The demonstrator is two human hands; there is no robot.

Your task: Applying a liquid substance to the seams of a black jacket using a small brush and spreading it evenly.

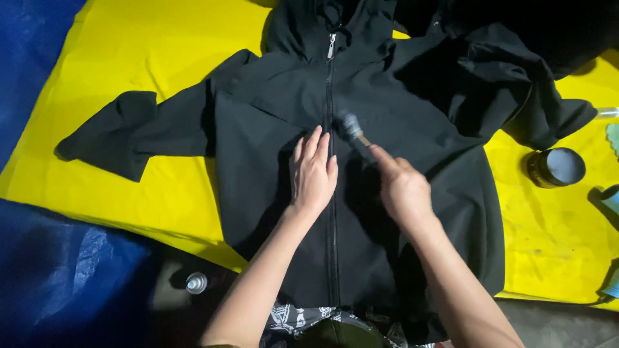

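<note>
Right hand (403, 187) gripping brush (356, 132), bristles angled up-left, on jacket (258, 154)

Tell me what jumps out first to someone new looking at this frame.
A black zip-up hooded jacket spread flat on a bright yellow sheet fills the centre. The left hand lies flat beside the zipper, while the right hand holds a small brush against the chest fabric. An open round tin sits at the right.
</note>
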